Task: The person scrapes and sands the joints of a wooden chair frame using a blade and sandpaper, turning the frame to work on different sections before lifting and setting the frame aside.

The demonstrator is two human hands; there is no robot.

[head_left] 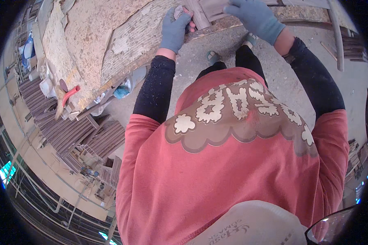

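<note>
a: setting first?
b: outdoor workshop yard, grey concrete floor with dust on it, seen straight down over a red printed shirt.

a: nearest stuff, then outward.
b: shirt and black sleeves fill the middle. past them, sandalled feet on the floor. to the person's left, stacks of dark wooden slats piled under and beside a rough chipboard bench. a red-handled tool lies at the bench's near edge, and a blue-and-clear bottle sits just below that edge.

a: hands?
b: both in grey-blue gloves, farthest out, at the top of the view. left hand is clenched around a small pale lump, maybe a sanding pad, hard to tell what. its fingertips touch a flat brown wooden piece.

a: right one?
b: right hand lies on top of the same wooden piece, fingers curled over it, gripping it down.

a: where's the piece exactly?
b: on the bench's far end, between the two hands, partly under the right palm, just right of the left hand. its far part is cut off by the frame.
</note>
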